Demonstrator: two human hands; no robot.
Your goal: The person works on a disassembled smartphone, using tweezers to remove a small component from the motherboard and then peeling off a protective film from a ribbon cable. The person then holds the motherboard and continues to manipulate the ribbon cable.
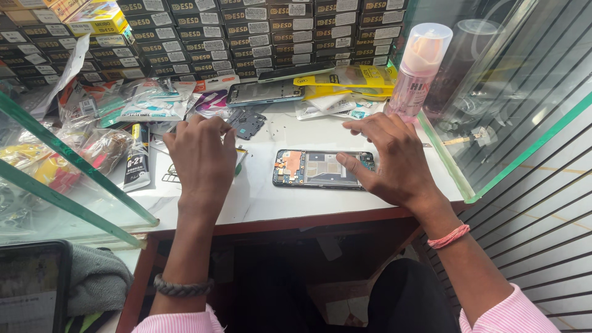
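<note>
Stacked dark boxes (259, 37) fill the back of the scene, row upon row, against the far edge of a white worktop (271, 197). Glass panels with green edges (518, 105) wall off the worktop on the right, and another glass pane (68, 179) slants across the left side. A dark tablet (31, 290) and a grey cloth (95, 280) lie lower left, below the worktop.

A pink spray bottle (419, 71) stands upright near the right glass, beside yellow packets (351, 80). Clear plastic bags (148, 102) lie heaped at the back left. A second phone body (265, 94) lies flat in front of the boxes, with a small dark cover plate (246, 122) just before it.

An opened phone (324, 168), its back off and its inner parts showing, lies flat at the middle of the worktop. The right hand (394, 160) hovers over its right end, fingers spread, the thumb touching the phone's right edge; it grips nothing. The left hand (200, 157) rests well apart to the left, fingers curled down onto the worktop over small parts; whether it pinches anything I cannot tell. A glue tube (137, 163) lies just left of that hand. A pink band (449, 236) circles the right wrist, a dark braided one (182, 287) the left.
</note>
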